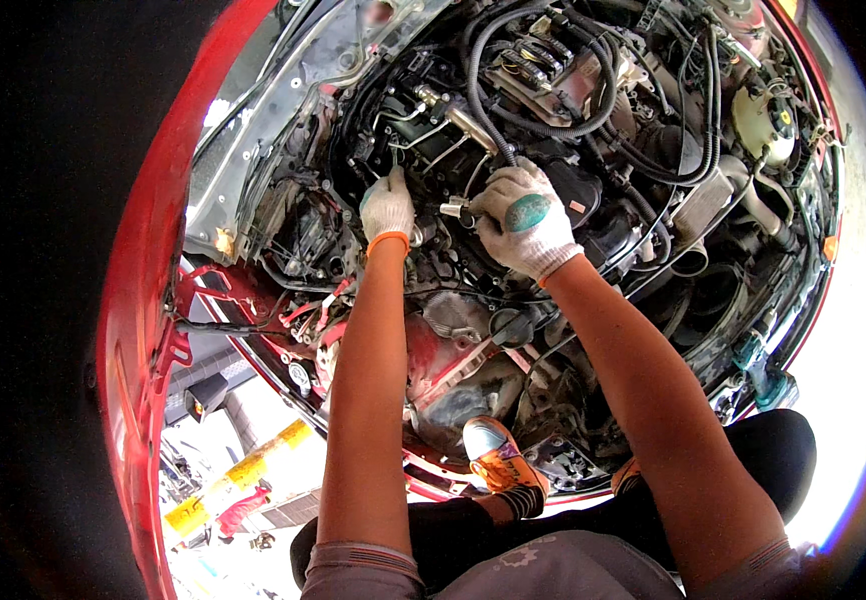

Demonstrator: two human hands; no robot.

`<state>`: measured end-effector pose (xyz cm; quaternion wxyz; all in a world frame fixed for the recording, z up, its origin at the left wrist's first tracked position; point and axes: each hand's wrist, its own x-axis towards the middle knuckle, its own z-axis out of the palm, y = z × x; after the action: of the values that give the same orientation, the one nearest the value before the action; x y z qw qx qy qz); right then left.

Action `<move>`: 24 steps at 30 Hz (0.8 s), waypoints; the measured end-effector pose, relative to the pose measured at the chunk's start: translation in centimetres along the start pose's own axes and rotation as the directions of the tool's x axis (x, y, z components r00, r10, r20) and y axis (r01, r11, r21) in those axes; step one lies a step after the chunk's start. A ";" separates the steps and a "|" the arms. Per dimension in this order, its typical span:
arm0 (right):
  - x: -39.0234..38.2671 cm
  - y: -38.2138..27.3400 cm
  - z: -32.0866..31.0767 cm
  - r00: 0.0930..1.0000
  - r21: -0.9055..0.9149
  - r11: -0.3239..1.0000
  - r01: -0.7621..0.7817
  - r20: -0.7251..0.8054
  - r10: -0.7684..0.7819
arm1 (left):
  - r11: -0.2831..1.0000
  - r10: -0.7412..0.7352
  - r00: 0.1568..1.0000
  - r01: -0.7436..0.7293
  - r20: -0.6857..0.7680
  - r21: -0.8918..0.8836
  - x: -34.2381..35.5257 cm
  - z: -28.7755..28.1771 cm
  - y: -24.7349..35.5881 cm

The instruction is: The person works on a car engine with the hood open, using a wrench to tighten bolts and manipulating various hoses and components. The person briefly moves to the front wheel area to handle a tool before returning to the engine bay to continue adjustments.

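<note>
Both hands wear white knit gloves and reach into the middle of a car's engine bay. My left hand (389, 208) is closed, its fingertips pointing down beside thin metal fuel pipes (437, 140). Whatever those fingers grip is hidden. To its right, my right hand (527, 222), with a teal patch on the glove's back, is curled with the knuckles up. A short silver cylindrical piece (456, 208) sticks out beside its thumb; I cannot tell if the hand holds it. Just beyond the right fingers, a black corrugated hose (474, 88) loops over the engine.
A teal cordless power tool (765, 372) stands on the bay's right front edge. Far right is a whitish coolant tank (759, 122). A red body panel (138, 350) curves along the left. My orange shoe (501, 458) rests at the front, near a red-stained metal part (433, 350).
</note>
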<state>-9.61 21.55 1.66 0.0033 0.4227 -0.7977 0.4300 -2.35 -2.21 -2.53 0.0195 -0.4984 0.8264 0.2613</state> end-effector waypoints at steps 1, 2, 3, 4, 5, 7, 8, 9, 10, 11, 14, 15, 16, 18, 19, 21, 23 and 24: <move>0.0 -0.1 0.0 1.000 0.001 1.000 -0.009 0.014 0.009 | 0.999 0.036 0.998 -0.036 -0.049 0.010 0.0 0.2 -0.2; 0.1 -0.2 -0.1 0.999 0.002 1.000 -0.018 0.028 0.018 | 0.997 0.072 0.993 -0.070 -0.098 0.022 -0.1 0.4 -0.6; 0.0 0.0 -0.1 1.000 0.008 1.000 -0.014 0.018 0.013 | 0.994 0.112 0.984 -0.108 -0.142 0.035 -0.4 0.5 -0.4; 0.0 0.2 0.0 1.000 0.014 1.000 -0.009 0.008 0.009 | 0.993 0.116 0.984 -0.112 -0.137 0.038 -0.5 0.6 -0.2; -0.1 0.3 0.0 1.000 0.021 1.000 -0.004 -0.003 0.004 | 0.992 0.121 0.984 -0.116 -0.133 0.041 -0.6 0.7 0.1; -0.1 0.3 0.0 1.000 0.018 1.000 -0.006 -0.002 0.006 | 0.993 0.115 0.987 -0.111 -0.116 0.041 -0.6 0.6 0.1; -0.1 0.2 0.0 1.000 0.016 1.000 -0.008 -0.002 0.008 | 0.994 0.107 0.989 -0.104 -0.102 0.036 -0.6 0.5 0.2; 0.0 0.2 -0.1 1.000 0.017 1.000 -0.012 0.008 0.012 | 0.995 0.100 0.991 -0.097 -0.087 0.030 -0.6 0.4 0.2; 0.0 0.1 -0.2 1.000 0.019 1.000 -0.017 0.018 0.017 | 0.997 0.076 0.994 -0.075 -0.074 0.020 -0.5 0.4 0.2; 0.1 0.0 -0.2 0.999 0.020 1.000 -0.021 0.028 0.021 | 0.999 0.053 0.997 -0.052 -0.061 0.009 -0.5 0.4 0.2; 0.1 -0.1 -0.1 0.999 0.010 1.000 -0.023 0.026 0.022 | 0.998 0.060 0.995 -0.059 -0.083 0.020 -0.8 0.3 0.3; 0.0 -0.1 -0.2 0.999 0.005 1.000 -0.024 0.022 0.024 | 0.997 0.077 0.992 -0.075 -0.097 0.030 -1.0 0.3 0.5; 0.0 -0.1 -0.3 1.000 0.000 1.000 -0.025 0.018 0.025 | 0.996 0.085 0.992 -0.082 -0.097 0.041 -1.1 0.3 0.7; -0.1 -0.2 -0.3 1.000 -0.012 1.000 -0.021 0.016 0.022 | 0.994 0.097 0.990 -0.091 -0.104 0.063 -1.2 0.1 0.7; 0.0 -0.2 -0.3 1.000 -0.019 1.000 -0.016 0.017 0.017 | 0.994 0.091 0.990 -0.084 -0.106 0.074 -1.2 0.1 0.6; 0.0 -0.2 -0.3 1.000 -0.020 1.000 -0.013 0.019 0.013 | 0.993 0.083 0.991 -0.072 -0.109 0.097 -1.1 0.3 0.8; 0.0 -0.1 -0.2 1.000 -0.011 1.000 -0.015 0.021 0.015 | 0.988 0.085 0.987 -0.065 -0.139 0.142 -1.3 0.5 0.8; 0.0 -0.1 -0.2 1.000 -0.014 1.000 -0.019 0.020 0.019 | 0.985 0.087 0.985 -0.062 -0.151 0.164 -1.4 0.6 0.8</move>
<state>-9.59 21.70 1.82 -0.0059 0.4194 -0.8046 0.4204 -2.47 -0.46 -2.33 -0.0161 -0.4828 0.8617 0.1552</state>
